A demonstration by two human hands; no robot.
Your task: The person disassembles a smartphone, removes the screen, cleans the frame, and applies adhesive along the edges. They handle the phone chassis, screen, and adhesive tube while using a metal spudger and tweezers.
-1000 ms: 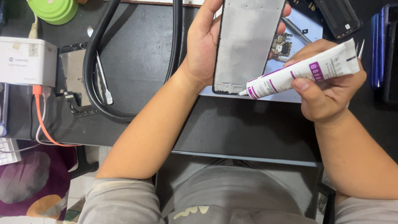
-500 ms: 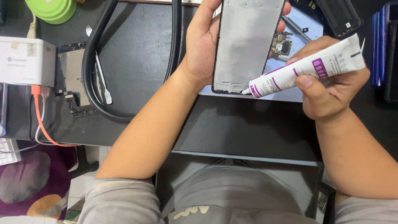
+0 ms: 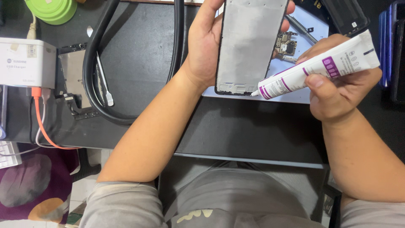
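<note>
Head view: left hand [image 3: 206, 50] is gripping the phone frame [image 3: 251, 44] upright at top centre, grey matte plate facing up, thin black rim. Right hand [image 3: 337, 90] is closing around a white glossy glue tube [image 3: 316, 69], nozzle touching the frame's lower right corner. Dark mat [image 3: 139, 63] is lying open below; black cable [image 3: 95, 63] is looping at left, beside a white charger box [image 3: 25, 61].

Left hand [image 3: 206, 50] gripping phone frame [image 3: 251, 44], right hand [image 3: 337, 90] squeezing glue tube [image 3: 318, 69]

Matt grey metal phone frame [image 3: 249, 44], glossy white plastic tube [image 3: 320, 67]
</note>
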